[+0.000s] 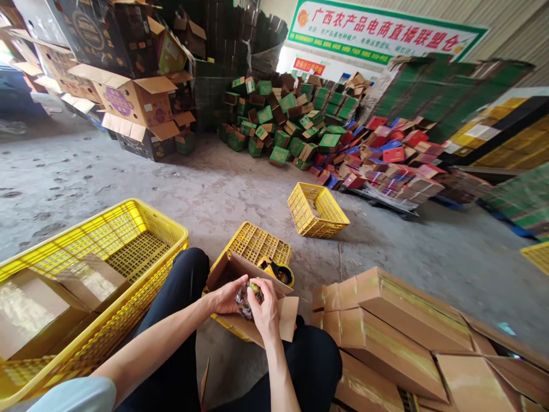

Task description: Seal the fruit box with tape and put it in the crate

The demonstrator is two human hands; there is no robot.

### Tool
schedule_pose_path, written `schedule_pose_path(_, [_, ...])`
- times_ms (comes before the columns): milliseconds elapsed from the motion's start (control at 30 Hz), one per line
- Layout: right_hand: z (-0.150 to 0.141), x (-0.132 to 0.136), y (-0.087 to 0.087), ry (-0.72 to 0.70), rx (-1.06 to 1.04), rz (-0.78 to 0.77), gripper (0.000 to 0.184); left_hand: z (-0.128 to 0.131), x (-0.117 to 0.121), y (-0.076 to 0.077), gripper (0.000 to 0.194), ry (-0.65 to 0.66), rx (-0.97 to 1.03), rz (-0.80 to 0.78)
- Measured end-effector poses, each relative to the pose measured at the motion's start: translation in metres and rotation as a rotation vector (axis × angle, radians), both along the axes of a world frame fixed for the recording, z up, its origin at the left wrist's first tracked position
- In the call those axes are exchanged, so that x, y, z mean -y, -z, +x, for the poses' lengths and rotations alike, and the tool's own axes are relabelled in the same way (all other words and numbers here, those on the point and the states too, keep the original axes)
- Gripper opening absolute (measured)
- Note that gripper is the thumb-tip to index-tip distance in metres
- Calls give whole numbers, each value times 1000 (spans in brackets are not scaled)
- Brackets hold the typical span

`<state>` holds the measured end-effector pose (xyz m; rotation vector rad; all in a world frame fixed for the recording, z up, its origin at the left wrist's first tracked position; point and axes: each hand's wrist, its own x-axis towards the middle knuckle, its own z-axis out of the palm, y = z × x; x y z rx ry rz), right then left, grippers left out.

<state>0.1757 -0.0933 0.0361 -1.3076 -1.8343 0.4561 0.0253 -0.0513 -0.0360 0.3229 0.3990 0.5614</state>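
Over an open cardboard box (289, 315) between my knees, both hands are close together. My left hand (227, 296) cups a crinkled, dark, see-through plastic bag (243, 302); what lies inside it cannot be made out. My right hand (266, 306) has its fingers curled round a small green-yellow fruit (255, 289) at the bag's top right. The box rests on a yellow crate (257, 240) with a slatted face. Just beyond my right fingers, a yellow and black tape dispenser (278, 271) lies on that crate.
At left stands a large yellow crate (136, 209) holding taped cartons (92, 280). Stacked cardboard cartons (398, 337) rise on my right. Ahead on the concrete floor is a smaller yellow basket (319, 220). Farther back are piles of green boxes (278, 154) and red boxes (392, 154).
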Motion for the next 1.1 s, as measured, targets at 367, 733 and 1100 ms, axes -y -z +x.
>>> schedule_pose_path(367, [12, 17, -8, -42, 364, 87, 28, -3, -6, 13, 48, -15, -109, -37])
schedule_pose_path(733, [-5, 38, 2, -97, 349, 85, 32, 1, -1, 5, 38, -164, -95, 45])
schedule_pose_path(1100, [-7, 27, 24, 255, 141, -131, 36, -7, -5, -6, 68, -143, -96, 36])
